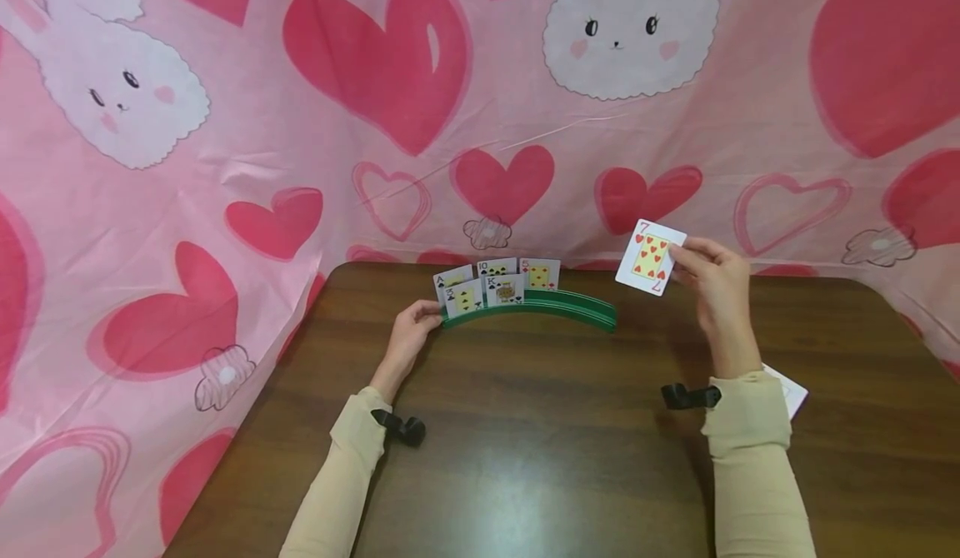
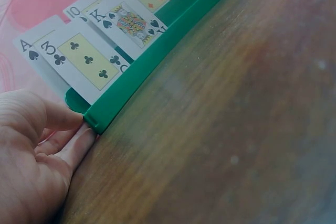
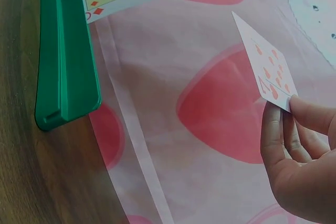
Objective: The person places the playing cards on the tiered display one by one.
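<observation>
A curved green card holder (image 1: 570,306) stands near the table's far edge. In its front row are the three of clubs (image 1: 465,298) and the king of spades (image 1: 506,290). Behind them stand an ace of spades (image 2: 32,45), a ten (image 1: 497,266) and the five of diamonds (image 1: 540,274). My left hand (image 1: 411,333) pinches the holder's left end between thumb and fingers. Raised to the right of the holder, my right hand (image 1: 716,291) pinches the seven of hearts (image 1: 649,256) by its edge, its face toward me.
On the table (image 1: 525,425), a white card (image 1: 786,390) shows partly from under my right forearm. A pink cloth (image 1: 420,200) with hearts and rabbits hangs behind the table's far edge and along the left. Each wrist wears a black camera mount (image 1: 401,427).
</observation>
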`<state>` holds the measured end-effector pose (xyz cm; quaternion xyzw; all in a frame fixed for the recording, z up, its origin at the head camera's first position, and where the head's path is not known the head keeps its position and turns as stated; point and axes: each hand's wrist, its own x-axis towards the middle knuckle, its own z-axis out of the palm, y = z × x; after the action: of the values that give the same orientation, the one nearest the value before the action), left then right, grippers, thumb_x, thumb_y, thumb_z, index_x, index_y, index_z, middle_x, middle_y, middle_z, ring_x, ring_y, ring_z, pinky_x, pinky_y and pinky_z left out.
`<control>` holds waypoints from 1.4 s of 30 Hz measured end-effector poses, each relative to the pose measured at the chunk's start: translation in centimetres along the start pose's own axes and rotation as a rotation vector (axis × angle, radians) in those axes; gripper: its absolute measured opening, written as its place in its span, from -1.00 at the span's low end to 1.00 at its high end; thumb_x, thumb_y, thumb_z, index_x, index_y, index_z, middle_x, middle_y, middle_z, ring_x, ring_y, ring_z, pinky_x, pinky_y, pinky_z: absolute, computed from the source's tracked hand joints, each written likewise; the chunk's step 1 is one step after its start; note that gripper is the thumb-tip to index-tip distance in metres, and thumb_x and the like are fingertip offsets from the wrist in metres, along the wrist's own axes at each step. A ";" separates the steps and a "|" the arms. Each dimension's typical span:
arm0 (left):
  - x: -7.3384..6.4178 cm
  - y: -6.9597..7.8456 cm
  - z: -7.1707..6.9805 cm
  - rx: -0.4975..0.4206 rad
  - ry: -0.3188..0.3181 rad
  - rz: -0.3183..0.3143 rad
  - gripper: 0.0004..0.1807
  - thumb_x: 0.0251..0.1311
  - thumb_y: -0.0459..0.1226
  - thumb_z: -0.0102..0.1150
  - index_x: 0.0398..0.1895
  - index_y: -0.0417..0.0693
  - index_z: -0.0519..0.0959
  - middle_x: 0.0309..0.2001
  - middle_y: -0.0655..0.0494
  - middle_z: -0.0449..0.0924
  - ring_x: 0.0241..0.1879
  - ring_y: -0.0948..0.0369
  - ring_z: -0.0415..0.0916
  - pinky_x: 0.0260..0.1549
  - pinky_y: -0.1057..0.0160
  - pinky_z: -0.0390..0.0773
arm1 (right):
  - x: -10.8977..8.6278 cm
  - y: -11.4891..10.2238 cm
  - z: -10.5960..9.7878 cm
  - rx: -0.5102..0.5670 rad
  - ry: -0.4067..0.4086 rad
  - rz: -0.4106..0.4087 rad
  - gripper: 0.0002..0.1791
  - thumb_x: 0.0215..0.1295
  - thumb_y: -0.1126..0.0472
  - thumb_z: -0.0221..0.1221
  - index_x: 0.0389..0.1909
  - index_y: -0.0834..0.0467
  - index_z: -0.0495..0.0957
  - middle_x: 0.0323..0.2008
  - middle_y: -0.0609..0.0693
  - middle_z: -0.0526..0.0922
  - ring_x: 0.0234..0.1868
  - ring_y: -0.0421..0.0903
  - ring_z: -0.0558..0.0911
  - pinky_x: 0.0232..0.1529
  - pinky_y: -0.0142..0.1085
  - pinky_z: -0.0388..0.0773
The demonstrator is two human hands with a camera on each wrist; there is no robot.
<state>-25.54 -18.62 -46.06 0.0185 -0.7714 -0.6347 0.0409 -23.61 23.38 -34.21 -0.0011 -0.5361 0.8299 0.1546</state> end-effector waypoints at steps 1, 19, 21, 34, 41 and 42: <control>0.0 0.0 -0.1 -0.002 0.001 -0.002 -0.80 0.11 -0.41 0.07 -0.17 -0.19 0.52 -0.10 -0.04 0.51 -0.12 0.17 0.41 -0.13 0.23 0.40 | 0.0 0.0 0.1 0.004 -0.003 0.002 -0.79 -0.06 0.38 0.27 -0.32 0.30 0.59 -0.45 0.02 0.64 -0.51 -0.15 0.59 -0.50 -0.37 0.53; -0.3 -0.2 -0.1 -0.012 -0.004 -0.012 -0.80 0.11 -0.41 0.07 -0.17 -0.19 0.51 -0.09 -0.04 0.50 -0.15 0.17 0.42 -0.17 0.27 0.40 | 0.0 0.7 2.4 -0.038 -0.030 0.015 -0.77 -0.05 0.33 0.28 -0.31 0.29 0.58 -0.43 0.01 0.64 -0.48 -0.14 0.59 -0.46 -0.37 0.53; -0.3 -0.2 -0.1 -0.023 -0.007 -0.021 -0.80 0.10 -0.41 0.08 -0.17 -0.20 0.52 -0.10 -0.05 0.51 -0.15 0.17 0.42 -0.17 0.27 0.40 | 0.0 0.9 2.6 -0.071 -0.036 0.019 -0.78 -0.04 0.31 0.28 -0.31 0.27 0.58 -0.43 -0.01 0.65 -0.47 -0.14 0.59 -0.45 -0.38 0.53; -0.2 0.2 -0.2 -0.030 -0.018 -0.030 -0.79 0.11 -0.42 0.07 -0.16 -0.23 0.51 -0.08 -0.07 0.49 -0.13 0.16 0.41 -0.15 0.26 0.39 | -0.3 2.7 5.0 -0.248 -0.163 -0.001 -0.69 -0.01 0.25 0.27 -0.23 0.32 0.54 -0.43 -0.04 0.65 -0.45 -0.14 0.61 -0.34 -0.32 0.53; -0.2 0.3 -0.1 -0.025 -0.012 -0.008 -0.80 0.10 -0.40 0.08 -0.17 -0.21 0.51 -0.08 -0.06 0.50 -0.13 0.16 0.41 -0.13 0.23 0.38 | -0.7 3.4 5.5 -0.388 -0.175 0.028 -0.57 0.03 0.14 0.25 -0.12 0.32 0.49 -0.35 -0.07 0.63 -0.36 -0.15 0.59 -0.29 -0.37 0.52; -0.2 0.4 -0.1 -0.027 -0.013 -0.009 -0.80 0.10 -0.40 0.08 -0.17 -0.21 0.52 -0.08 -0.06 0.50 -0.12 0.16 0.41 -0.13 0.23 0.38 | -0.7 3.5 5.5 -0.401 -0.176 0.033 -0.56 0.03 0.13 0.25 -0.11 0.32 0.48 -0.34 -0.07 0.63 -0.35 -0.15 0.59 -0.28 -0.37 0.52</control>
<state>-25.30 -18.61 -45.68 0.0172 -0.7629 -0.6454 0.0333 -24.80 16.98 -35.05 0.0320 -0.7016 0.7061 0.0901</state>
